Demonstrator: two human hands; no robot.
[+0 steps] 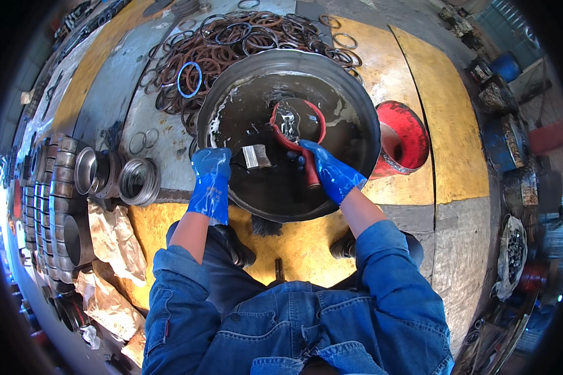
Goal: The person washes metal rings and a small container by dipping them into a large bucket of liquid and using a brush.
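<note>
In front of me is a wide, round, dark metal basin with dark, wet liquid in it. My left hand, in a wet blue rubber glove, is closed at the basin's left side around the handle of a flat paintbrush. The brush's metal band and bristles point right, over the liquid. My right hand, gloved the same way, is closed on a red ring-shaped part with a short stem. Its ring lies toward the far side of the basin, and the stem points back toward me. The fingers partly hide where ring and stem join.
Behind the basin lies a big heap of rusty metal rings, one of them blue. A red flared pipe piece stands close on the right. On the left are stacked metal cylinders, a bundle of thin rings and brown paper.
</note>
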